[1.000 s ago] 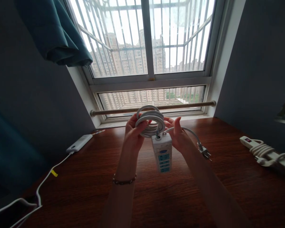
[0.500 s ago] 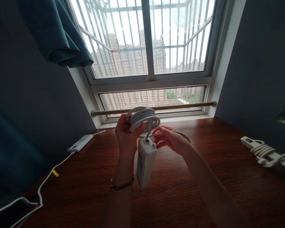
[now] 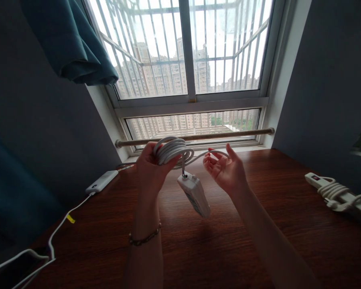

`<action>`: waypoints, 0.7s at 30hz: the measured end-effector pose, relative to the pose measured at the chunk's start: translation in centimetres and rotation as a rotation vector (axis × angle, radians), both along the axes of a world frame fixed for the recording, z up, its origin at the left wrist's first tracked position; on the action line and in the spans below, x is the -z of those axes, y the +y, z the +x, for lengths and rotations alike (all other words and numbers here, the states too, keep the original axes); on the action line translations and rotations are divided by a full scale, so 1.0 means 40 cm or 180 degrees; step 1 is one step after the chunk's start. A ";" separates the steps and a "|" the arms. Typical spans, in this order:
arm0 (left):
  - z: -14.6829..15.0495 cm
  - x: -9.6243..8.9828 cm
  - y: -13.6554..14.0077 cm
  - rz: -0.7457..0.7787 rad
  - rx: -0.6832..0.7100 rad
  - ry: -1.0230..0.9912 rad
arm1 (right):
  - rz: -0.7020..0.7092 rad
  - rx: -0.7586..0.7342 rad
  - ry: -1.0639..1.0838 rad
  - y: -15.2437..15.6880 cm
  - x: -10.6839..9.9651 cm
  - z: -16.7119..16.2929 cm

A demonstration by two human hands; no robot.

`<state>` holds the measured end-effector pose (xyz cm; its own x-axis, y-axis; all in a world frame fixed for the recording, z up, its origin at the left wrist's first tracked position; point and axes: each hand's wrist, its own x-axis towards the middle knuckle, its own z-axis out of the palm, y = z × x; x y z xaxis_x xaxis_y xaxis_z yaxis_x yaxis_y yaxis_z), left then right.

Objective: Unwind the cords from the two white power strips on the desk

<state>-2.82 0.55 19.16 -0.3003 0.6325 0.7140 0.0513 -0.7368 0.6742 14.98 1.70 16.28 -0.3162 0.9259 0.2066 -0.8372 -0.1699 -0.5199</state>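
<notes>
"Above the worktop, well up from its surface, what does the left hand have?"

"The coiled cord, pinched between thumb and fingers. The right hand is loosely spread: thumb lifted away, fingers half curled."

"Does anything reach that one?"

"The free length runs from the coil across to it and passes behind the thumb. I see no thumb pressing on it, and its end is hidden from me."

"And the power strip?"

"It hangs below the coil, between the two hands, neither touching it. Its long axis slants: cord end up toward the left thumb, other end down toward the worktop's near edge and the right forearm."

"So which is nearer?"

"The left hand, I'd judge, for the cord end; the right forearm for the low end. Any reach for the strip would turn on that slant."

"Farther out?"

"A white box lies by the left edge, near the far left corner. Another power strip, cord wound round it, lies along the right edge."
</notes>
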 end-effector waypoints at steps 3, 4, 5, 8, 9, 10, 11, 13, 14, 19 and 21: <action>-0.033 -0.006 0.005 -0.0319 0.0401 -0.0136 | -0.0038 0.0323 -0.0081 0.011 0.003 0.014; -0.042 -0.006 0.006 -0.0433 0.0520 -0.0127 | -0.0108 0.0524 -0.0131 0.018 0.005 0.020; -0.050 -0.005 0.008 -0.0552 0.0607 -0.0100 | -0.0199 0.0768 -0.0173 0.026 0.008 0.027; -0.066 0.003 0.021 -0.0917 0.0642 -0.0051 | -0.0297 0.1460 -0.0180 0.045 0.011 0.044; -0.069 0.007 0.027 -0.1020 0.0599 -0.0059 | -0.0189 0.1592 -0.0174 0.046 0.011 0.048; -0.071 0.009 0.032 -0.1106 0.0556 -0.0067 | -0.0014 0.1668 -0.0205 0.046 0.010 0.050; -0.071 0.011 0.036 -0.1178 0.0521 -0.0058 | 0.0199 0.1721 -0.0291 0.043 0.009 0.051; -0.063 0.012 0.038 -0.1297 0.0488 0.0031 | 0.0604 0.1929 -0.0662 0.032 0.009 0.048; -0.056 0.010 0.035 -0.1343 0.0474 0.0093 | 0.0784 0.2102 -0.0966 0.025 0.010 0.046; -0.001 -0.001 0.014 -0.1524 0.0318 0.0391 | 0.1984 0.2699 -0.3053 -0.007 0.017 0.033; 0.015 -0.002 0.010 -0.1591 0.0294 0.0490 | 0.2514 0.2507 -0.3518 -0.017 0.018 0.031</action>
